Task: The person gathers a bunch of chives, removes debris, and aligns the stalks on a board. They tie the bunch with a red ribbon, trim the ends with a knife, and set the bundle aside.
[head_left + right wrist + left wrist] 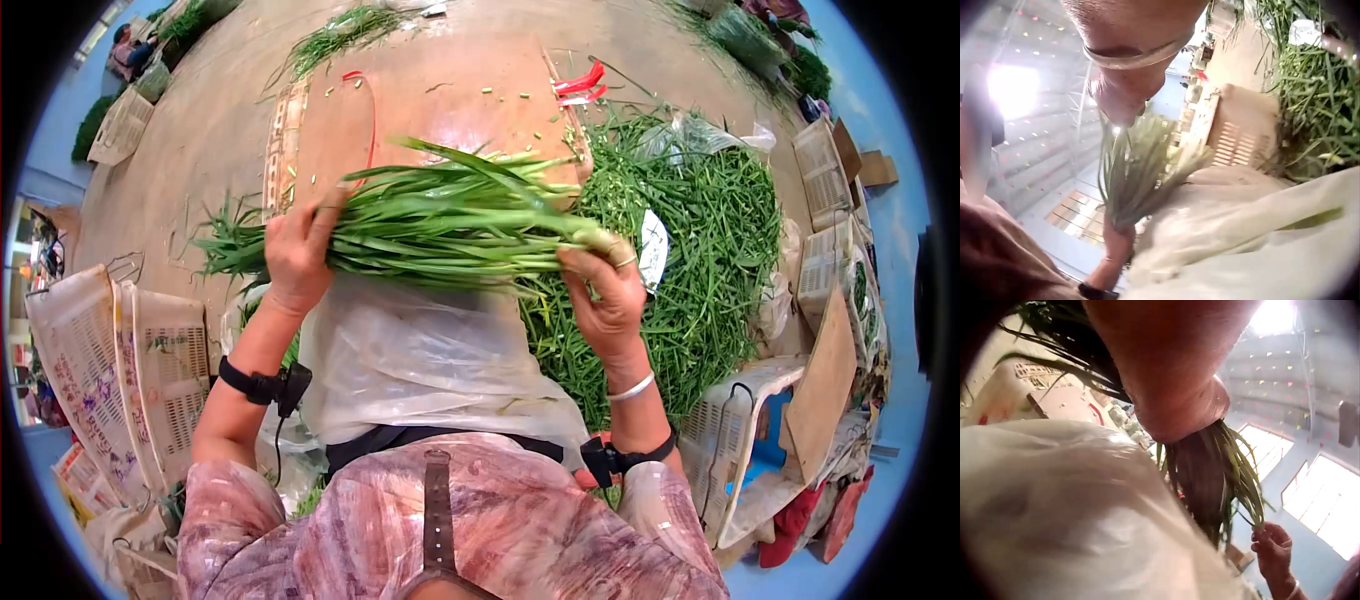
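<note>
A thick bunch of garlic chives [440, 215] lies crosswise in front of the body, leaf tips to the left and paler stem ends to the right. My left hand [300, 250] grips it near the leafy end, thumb and fingers round the leaves. At the stem end, my right hand [605, 285] pinches some of the stalks between thumb and curled fingers. The left wrist view shows the right hand [1272, 550] holding a few strands drawn out from the bunch. Below the bunch, a translucent plastic sheet [420, 350] covers the lap.
A low wooden board [460, 100] with cut bits and red ties [580, 85] stands ahead. On the right spreads a large heap of loose greens [690, 280] with a white label [653, 250]. Plastic crates [165, 380] stand at left, and another crate [715, 450] at right.
</note>
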Available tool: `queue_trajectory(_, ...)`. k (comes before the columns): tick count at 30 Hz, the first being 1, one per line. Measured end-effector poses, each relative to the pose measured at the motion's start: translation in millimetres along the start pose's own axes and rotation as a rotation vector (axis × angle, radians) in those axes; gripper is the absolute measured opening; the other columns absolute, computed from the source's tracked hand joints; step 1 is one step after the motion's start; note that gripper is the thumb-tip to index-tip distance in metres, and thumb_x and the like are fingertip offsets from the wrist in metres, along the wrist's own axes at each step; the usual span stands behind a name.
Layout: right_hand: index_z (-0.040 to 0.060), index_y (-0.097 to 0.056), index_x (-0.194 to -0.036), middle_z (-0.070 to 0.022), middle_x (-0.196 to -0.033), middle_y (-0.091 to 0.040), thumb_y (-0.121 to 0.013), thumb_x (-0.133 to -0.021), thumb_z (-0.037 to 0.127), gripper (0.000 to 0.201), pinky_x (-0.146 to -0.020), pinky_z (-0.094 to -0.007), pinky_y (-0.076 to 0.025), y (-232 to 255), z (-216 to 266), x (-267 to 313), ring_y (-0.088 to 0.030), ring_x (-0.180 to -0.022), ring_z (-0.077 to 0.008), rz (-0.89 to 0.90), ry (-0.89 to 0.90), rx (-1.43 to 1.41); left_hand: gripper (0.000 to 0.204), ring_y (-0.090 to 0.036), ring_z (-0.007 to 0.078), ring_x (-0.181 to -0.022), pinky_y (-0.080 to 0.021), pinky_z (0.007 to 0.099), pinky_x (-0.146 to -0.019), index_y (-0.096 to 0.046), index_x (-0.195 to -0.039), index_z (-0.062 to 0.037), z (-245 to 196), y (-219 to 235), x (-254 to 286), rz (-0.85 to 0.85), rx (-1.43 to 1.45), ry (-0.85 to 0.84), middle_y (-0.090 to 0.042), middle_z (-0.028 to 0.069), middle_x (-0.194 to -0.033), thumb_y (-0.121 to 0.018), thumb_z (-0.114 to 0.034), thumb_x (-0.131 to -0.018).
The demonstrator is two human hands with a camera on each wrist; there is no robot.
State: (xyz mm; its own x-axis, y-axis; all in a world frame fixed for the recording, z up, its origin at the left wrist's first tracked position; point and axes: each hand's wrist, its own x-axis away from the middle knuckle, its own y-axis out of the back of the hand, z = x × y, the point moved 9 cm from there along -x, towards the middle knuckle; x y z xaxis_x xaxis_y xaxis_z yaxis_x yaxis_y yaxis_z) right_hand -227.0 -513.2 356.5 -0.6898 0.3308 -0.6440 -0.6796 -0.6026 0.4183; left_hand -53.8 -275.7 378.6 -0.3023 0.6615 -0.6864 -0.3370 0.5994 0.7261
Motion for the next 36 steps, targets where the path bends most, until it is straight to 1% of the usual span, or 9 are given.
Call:
queue_trajectory(4, 0.0038, -0.064, -0.09, -0.0116, -0.097, -0.06, -0.066, -0.073, 0.0, 0.018, -0.072, -0.0318, -0.049, -35.5, -41.7, 47.2, -0.059, -0.082, -0.0247, 0.5, -0.085, 0.133, 0.062, -0.052, 0.0193, -0.071, -0.035, 0.0307, -0.064, -0.049, -0.128, -0.0201, 8.3, -34.1, 20.6, 0.188, -0.107, -0.084, -0.054, 0.0047, -0.092, -0.056, -0.008, -0.068)
queue_trajectory(8, -0.0001, -0.065, -0.086, -0.0056, -0.072, -0.063, -0.064, -0.079, 0.008, 0.01, -0.056, -0.0222, -0.046, 12.7, -93.1, 31.0, -0.056, -0.062, -0.0086, 0.111, -0.624, -0.092, 0.061, -0.051, 0.0167, -0.07, -0.034, 0.03, -0.064, -0.05, -0.128, -0.0249, 0.5, -28.2, 22.2, 0.208, -0.126, -0.118, -0.053, 0.0034, -0.09, -0.05, -0.004, -0.071)
queue_trajectory(11, 0.0008, -0.065, -0.089, -0.0096, -0.083, -0.063, -0.064, -0.078, 0.007, 0.013, -0.061, -0.0254, -0.048, 12.8, -76.2, -11.3, -0.059, -0.07, -0.0127, 0.164, -0.686, -0.077, 0.06, -0.051, 0.0166, -0.069, -0.035, 0.0293, -0.064, -0.05, -0.127, -0.0271, -0.5, -28.8, 21.0, 0.201, -0.102, -0.135, -0.053, 0.0029, -0.09, -0.05, -0.005, -0.071)
queue_trajectory(16, 0.0055, -0.064, -0.096, -0.0173, -0.109, -0.055, -0.061, -0.073, -0.001, 0.024, -0.072, -0.0335, -0.049, -52.3, -10.2, -51.6, -0.057, -0.091, -0.0218, 0.366, 0.133, 0.241, 0.062, -0.05, 0.0164, -0.067, -0.035, 0.0284, -0.065, -0.05, -0.127, -0.0304, 3.1, -33.0, 24.1, 0.227, -0.117, -0.149, -0.053, 0.0027, -0.089, -0.049, -0.004, -0.071)
queue_trajectory(20, 0.0065, -0.064, -0.094, -0.0169, -0.101, -0.058, -0.058, -0.072, -0.005, 0.026, -0.072, -0.0316, -0.049, -75.5, -13.3, -48.5, -0.059, -0.087, -0.0227, 0.359, 0.372, 0.369, 0.063, -0.05, 0.0162, -0.067, -0.035, 0.0283, -0.064, -0.049, -0.127, -0.0309, 1.1, -31.5, 21.3, 0.211, -0.104, -0.163, -0.053, 0.0027, -0.089, -0.049, -0.003, -0.071)
queue_trajectory(23, 0.0047, -0.064, -0.09, -0.0083, -0.084, -0.065, -0.058, -0.081, 0.004, 0.011, -0.065, -0.026, -0.049, -56.6, -84.3, -43.2, -0.062, -0.073, -0.0172, 0.327, -0.379, -0.407, 0.064, -0.05, 0.0166, -0.067, -0.034, 0.0288, -0.064, -0.051, -0.126, -0.0304, 2.8, -32.2, 23.7, 0.227, -0.108, -0.152, -0.054, 0.0023, -0.088, -0.05, -0.001, -0.069)
queue_trajectory(26, 0.0046, -0.061, -0.09, -0.0075, -0.074, -0.062, -0.057, -0.087, 0.012, 0.009, -0.046, -0.0215, -0.046, -11.3, -122.0, -31.6, -0.062, -0.059, -0.0169, -0.045, -0.694, -1.115, 0.065, -0.05, 0.0168, -0.068, -0.034, 0.0289, -0.063, -0.051, -0.126, -0.0299, 1.7, -31.8, 22.2, 0.229, -0.08, -0.146, -0.054, 0.0022, -0.088, -0.05, 0.0, -0.068)
queue_trajectory(32, 0.0006, -0.063, -0.095, -0.0069, -0.077, -0.063, -0.057, -0.086, 0.017, 0.02, -0.058, -0.0236, -0.046, -28.8, -123.6, -4.5, -0.06, -0.064, -0.0123, 0.33, -0.911, -0.407, 0.064, -0.051, 0.017, -0.068, -0.035, 0.0293, -0.063, -0.052, -0.125, -0.0291, -1.3, -33.8, 18.8, 0.211, -0.06, -0.153, -0.056, 0.002, -0.09, -0.051, -0.001, -0.067)
queue_trajectory(36, -0.005, -0.065, -0.083, -0.0041, -0.065, -0.058, -0.066, -0.077, 0.019, 0.025, -0.056, -0.0287, -0.041, -83.8, -112.3, 0.2, -0.05, -0.058, -0.0121, 0.591, -0.679, -0.131, 0.063, -0.051, 0.0165, -0.068, -0.035, 0.0293, -0.063, -0.052, -0.125, -0.0295, -0.8, -32.5, 18.7, 0.219, -0.079, -0.154, -0.056, 0.0015, -0.089, -0.052, -0.002, -0.067)
